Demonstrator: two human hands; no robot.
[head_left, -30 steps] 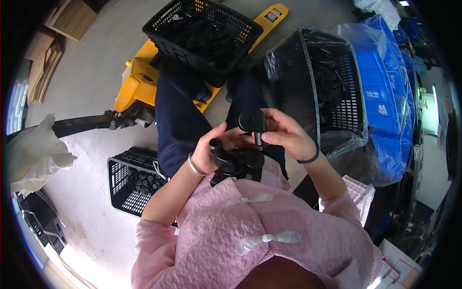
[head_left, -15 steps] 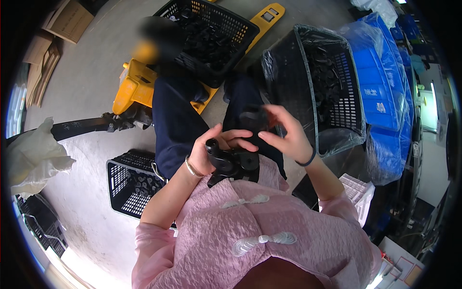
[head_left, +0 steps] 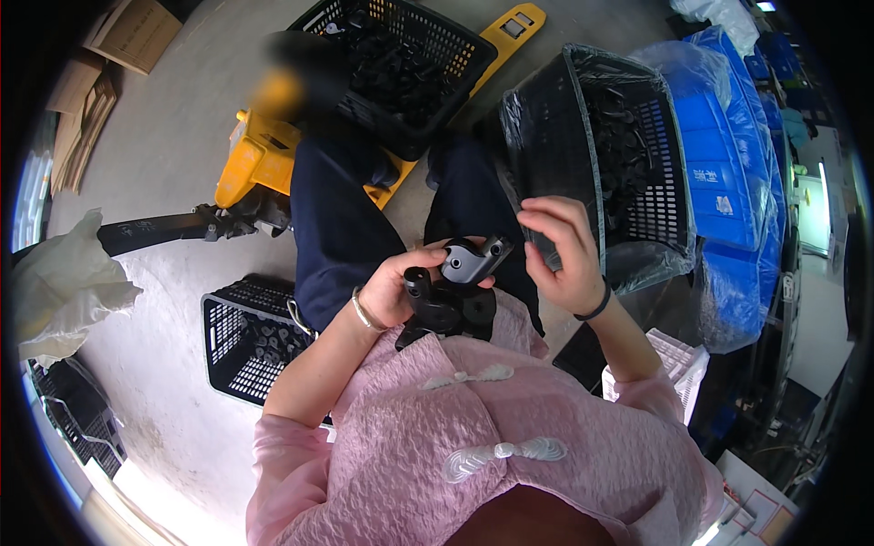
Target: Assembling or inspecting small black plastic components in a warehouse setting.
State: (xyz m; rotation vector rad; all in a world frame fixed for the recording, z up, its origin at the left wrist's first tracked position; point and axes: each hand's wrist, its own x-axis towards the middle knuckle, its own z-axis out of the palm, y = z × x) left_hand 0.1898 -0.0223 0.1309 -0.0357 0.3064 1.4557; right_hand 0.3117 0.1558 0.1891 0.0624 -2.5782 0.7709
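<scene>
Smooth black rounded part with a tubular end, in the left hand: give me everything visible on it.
The smooth black rounded part looks like hard plastic or coated metal; which is unclear. A small round hole shows in its broad face, and a tubular section along its right side ends in an opening. It tilts, that end toward upper right. The bare left hand grips it above the lap, just above other black parts; whether it touches them is unclear. The open right hand is apart from it.
</scene>
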